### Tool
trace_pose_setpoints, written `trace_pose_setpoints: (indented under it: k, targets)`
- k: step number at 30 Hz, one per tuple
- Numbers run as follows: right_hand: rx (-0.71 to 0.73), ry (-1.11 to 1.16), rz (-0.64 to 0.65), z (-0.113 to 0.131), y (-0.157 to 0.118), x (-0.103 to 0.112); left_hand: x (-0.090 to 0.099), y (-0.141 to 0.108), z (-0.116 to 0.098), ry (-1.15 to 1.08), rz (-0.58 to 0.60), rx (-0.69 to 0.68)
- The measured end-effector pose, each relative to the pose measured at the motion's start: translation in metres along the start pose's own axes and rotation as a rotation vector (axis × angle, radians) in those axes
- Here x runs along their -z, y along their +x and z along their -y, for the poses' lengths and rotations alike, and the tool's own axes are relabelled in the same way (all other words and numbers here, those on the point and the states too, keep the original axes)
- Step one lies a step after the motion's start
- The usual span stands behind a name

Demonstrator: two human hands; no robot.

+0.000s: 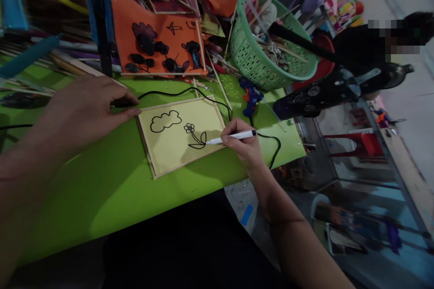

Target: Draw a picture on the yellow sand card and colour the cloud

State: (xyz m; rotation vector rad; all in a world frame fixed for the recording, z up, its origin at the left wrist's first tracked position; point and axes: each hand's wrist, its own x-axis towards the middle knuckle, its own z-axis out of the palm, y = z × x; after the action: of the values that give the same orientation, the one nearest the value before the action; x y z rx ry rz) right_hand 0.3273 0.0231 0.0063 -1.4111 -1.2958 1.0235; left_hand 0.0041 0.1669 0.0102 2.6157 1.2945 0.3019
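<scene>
My right hand (242,142) grips a white marker (230,137) with a black end. Its tip touches the drawing at the base of a flower's stem. The drawing is on a sheet of yellow paper (169,153) edged with thin wooden sticks, flat on the green table (111,194). Black outlines of a cloud (166,121) and a flower with leaves (196,137) show on the paper. My left hand (84,104) is at the paper's upper left corner, thumb tip by the frame, thumb and fingers apart. A black cable (183,93) runs behind the paper and passes by this hand.
Behind the paper lies an orange sheet (122,36) with black shapes and stick edging. A blue glue gun (250,97) rests beside a green basket (264,67) of sticks and tools. A black bottle-like object (305,97) leans at right. A person (362,45) is beyond.
</scene>
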Motion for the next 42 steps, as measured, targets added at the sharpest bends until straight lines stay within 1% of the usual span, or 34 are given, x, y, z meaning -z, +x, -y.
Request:
trace_pose_setpoints:
  k: [8,13,18,24,37,42]
  targets:
    - [-0.002,-0.041,0.005,-0.0006,-0.0004,-0.0004,-0.0027,-0.0004,0.0047,-0.007,-0.012,-0.031]
    - [-0.005,-0.034,-0.016,0.0016,-0.0004,-0.0022,-0.0009,0.0014,0.0023,0.007,0.015,-0.004]
    - [0.004,-0.072,-0.027,0.0005,0.0007,-0.0024,0.0009,0.0005,0.0008,0.032,0.0,-0.002]
    - [0.014,-0.097,-0.055,-0.0013,0.002,-0.0029,-0.0015,-0.0001,0.0033,0.021,-0.001,-0.015]
    - [0.021,-0.11,-0.086,-0.0031,0.0038,-0.0032,-0.002,0.0005,0.0044,0.004,0.012,-0.002]
    - [0.022,-0.118,-0.093,-0.0047,0.0042,-0.0022,-0.0025,0.0002,0.0054,0.013,0.007,-0.017]
